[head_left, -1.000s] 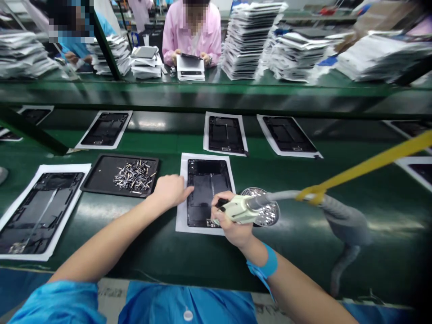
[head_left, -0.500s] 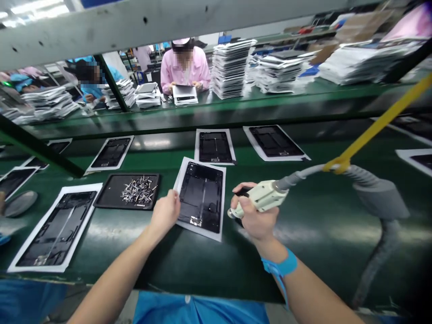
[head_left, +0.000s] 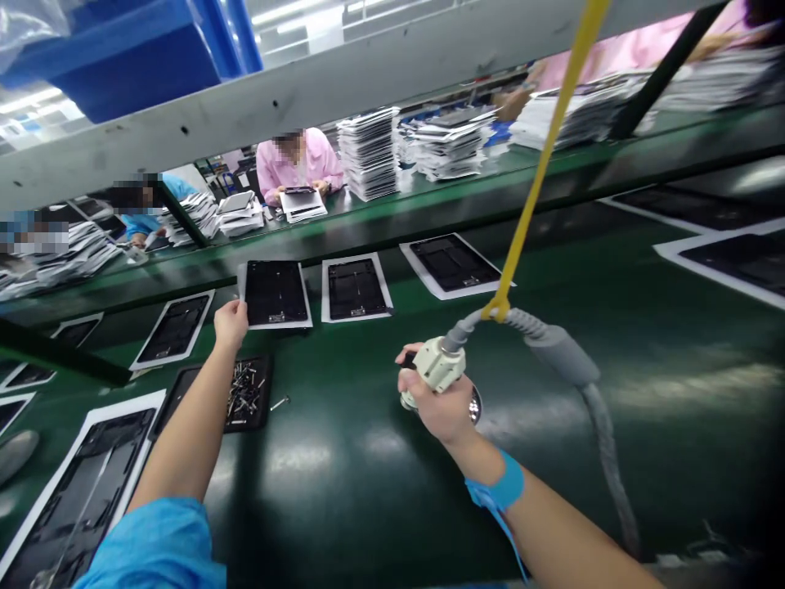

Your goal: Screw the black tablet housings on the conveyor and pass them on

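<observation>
My left hand point(head_left: 231, 324) is reached out to the far side of the bench. Its fingers are closed on the left edge of a white sheet that bears a black tablet housing point(head_left: 277, 293). My right hand point(head_left: 442, 409) is wrapped round a pale corded hand tool point(head_left: 438, 364) above the bench. A thick grey cable runs from the tool, hung from a yellow strap point(head_left: 540, 176). A round shiny thing point(head_left: 476, 404) shows partly behind my right hand; I cannot make out what it is. Under my left forearm lies a black tray point(head_left: 268, 401) of small metal parts.
More tablet housings on white sheets lie along the green bench point(head_left: 343, 483), one of them a large housing point(head_left: 79, 499) at near left. A loose metal part point(head_left: 280, 403) lies beside the tray. Across the bench, a person in pink point(head_left: 300, 168) sits by stacked sheets point(head_left: 368, 155).
My left hand has moved away and to the left with the sheet and housing, alongside the far row. My right hand still grips the tool, now turned more upright. The view has shifted.
</observation>
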Demonstrator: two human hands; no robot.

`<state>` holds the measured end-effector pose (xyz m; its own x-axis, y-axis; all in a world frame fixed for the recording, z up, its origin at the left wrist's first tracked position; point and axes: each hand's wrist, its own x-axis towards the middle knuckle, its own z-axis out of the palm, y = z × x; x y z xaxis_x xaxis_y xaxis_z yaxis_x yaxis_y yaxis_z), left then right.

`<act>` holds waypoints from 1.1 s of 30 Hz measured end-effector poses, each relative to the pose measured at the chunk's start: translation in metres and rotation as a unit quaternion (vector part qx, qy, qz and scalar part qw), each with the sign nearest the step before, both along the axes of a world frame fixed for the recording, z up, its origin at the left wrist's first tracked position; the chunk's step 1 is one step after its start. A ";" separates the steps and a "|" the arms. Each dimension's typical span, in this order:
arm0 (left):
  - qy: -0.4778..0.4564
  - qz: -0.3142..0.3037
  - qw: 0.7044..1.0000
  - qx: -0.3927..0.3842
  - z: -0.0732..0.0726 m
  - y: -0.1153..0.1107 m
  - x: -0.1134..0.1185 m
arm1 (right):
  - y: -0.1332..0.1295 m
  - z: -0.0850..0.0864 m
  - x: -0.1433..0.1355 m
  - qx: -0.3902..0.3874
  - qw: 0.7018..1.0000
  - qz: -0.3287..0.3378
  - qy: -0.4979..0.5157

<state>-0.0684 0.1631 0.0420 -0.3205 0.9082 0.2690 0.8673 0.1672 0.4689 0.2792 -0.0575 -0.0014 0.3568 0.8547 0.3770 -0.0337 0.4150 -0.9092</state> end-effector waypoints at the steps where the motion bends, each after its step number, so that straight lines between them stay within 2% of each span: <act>1: 0.018 0.011 1.000 -0.014 0.000 0.007 -0.003 | 0.001 -0.001 0.000 0.005 1.000 -0.006 -0.010; 4: 0.073 -0.003 0.997 -0.037 -0.003 0.017 0.008 | 0.001 -0.001 0.002 0.011 0.999 -0.011 -0.031; 5: 0.100 -0.036 0.993 -0.050 -0.004 0.017 0.019 | 0.001 0.000 0.002 0.011 0.999 -0.011 -0.036; 7: 0.165 -0.159 0.970 -0.086 -0.010 0.013 0.052 | 0.001 0.000 0.003 0.014 0.999 -0.014 -0.040; 8: 0.200 -0.238 0.945 -0.105 -0.013 0.010 0.072 | 0.001 0.000 0.004 0.016 0.999 -0.018 -0.038; 10: 0.278 -0.375 0.875 -0.128 -0.020 0.003 0.114 | 0.002 -0.002 0.005 0.014 0.999 -0.026 -0.034; 11: 0.315 -0.416 0.842 -0.136 -0.023 -0.001 0.134 | 0.002 -0.003 0.005 0.012 0.999 -0.030 -0.034; 12: 0.335 -0.437 0.823 -0.142 -0.025 -0.004 0.151 | 0.002 -0.004 0.006 0.009 0.999 -0.033 -0.036; 14: 0.362 -0.450 0.802 -0.151 -0.028 -0.009 0.177 | 0.002 -0.005 0.006 0.007 0.999 -0.035 -0.041; 16: 0.378 -0.450 0.794 -0.155 -0.028 -0.010 0.190 | 0.003 -0.006 0.005 0.006 0.999 -0.030 -0.044; 21: 0.412 -0.445 0.779 -0.159 -0.017 -0.006 0.195 | 0.004 -0.005 0.005 0.018 0.998 -0.018 -0.049; 23: 0.418 -0.443 0.777 -0.161 -0.008 -0.013 0.194 | 0.005 -0.004 0.008 0.025 0.998 -0.030 -0.052; 26: 0.417 -0.450 0.774 -0.158 0.008 -0.052 0.186 | 0.006 0.000 0.015 0.037 0.996 -0.066 -0.046; 29: 0.399 -0.498 0.748 -0.184 0.022 -0.125 0.171 | 0.008 0.008 0.022 0.041 0.992 -0.117 -0.029; 31: 0.378 -0.536 0.726 -0.209 0.023 -0.179 0.159 | 0.009 0.014 0.025 0.035 0.990 -0.136 -0.014; 33: 0.336 -0.593 0.695 -0.229 0.014 -0.228 0.149 | 0.011 0.019 0.024 0.029 0.990 -0.140 0.003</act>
